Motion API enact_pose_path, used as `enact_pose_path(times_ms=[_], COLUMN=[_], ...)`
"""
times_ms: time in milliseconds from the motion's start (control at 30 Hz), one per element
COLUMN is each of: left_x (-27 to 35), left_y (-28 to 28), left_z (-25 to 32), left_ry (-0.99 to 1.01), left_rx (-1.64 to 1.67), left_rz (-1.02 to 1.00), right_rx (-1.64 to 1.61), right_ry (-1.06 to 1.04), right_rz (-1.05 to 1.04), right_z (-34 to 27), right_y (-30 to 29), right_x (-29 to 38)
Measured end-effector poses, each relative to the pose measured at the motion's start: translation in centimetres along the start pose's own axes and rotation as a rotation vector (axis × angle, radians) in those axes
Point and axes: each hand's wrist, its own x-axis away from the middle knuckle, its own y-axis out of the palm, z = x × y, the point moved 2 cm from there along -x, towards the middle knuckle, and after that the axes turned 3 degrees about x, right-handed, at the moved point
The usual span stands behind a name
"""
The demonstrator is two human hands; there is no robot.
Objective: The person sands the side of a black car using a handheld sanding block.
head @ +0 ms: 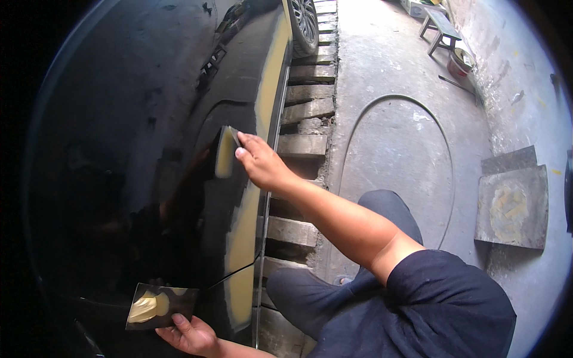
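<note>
A glossy black car body panel fills the left side of the view, with long bands of yellow body filler along its lower edge. My right hand pinches a thin putty spreader, its edge at the top of a small separate filler patch. At the bottom left, my left hand holds a flat dark mixing plate by its near edge, thumb on top. A mound of creamy yellow filler lies on that plate.
Slats over a pit run beside the car, near its wheel. A hose loops across the concrete floor. A stool and a bucket stand at the back right. A filler-smeared board is by the wall.
</note>
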Motion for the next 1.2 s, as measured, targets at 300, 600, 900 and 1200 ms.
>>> enact_pose_path(times_ms=[300, 600, 900, 1200], left_x=[0.2, 0.3, 0.1, 0.1], left_y=[0.6, -0.2, 0.4, 0.5], left_z=[0.5, -0.6, -0.1, 0.6], left_ry=[0.002, 0.028, 0.034, 0.011], left_rx=[-0.028, 0.017, -0.028, -0.083], left_rz=[0.008, 0.002, -0.017, -0.016], right_rx=[0.035, 0.031, 0.018, 0.082], right_ry=[0.012, -0.046, -0.029, -0.167], right_rz=[0.046, 0.061, -0.013, -0.130], right_z=[-1.5, -2.6, -3.6, -1.0], right_y=[2.4, 4.3, 4.8, 0.7], right_x=[1.0, 5.1, 8.1, 7.9])
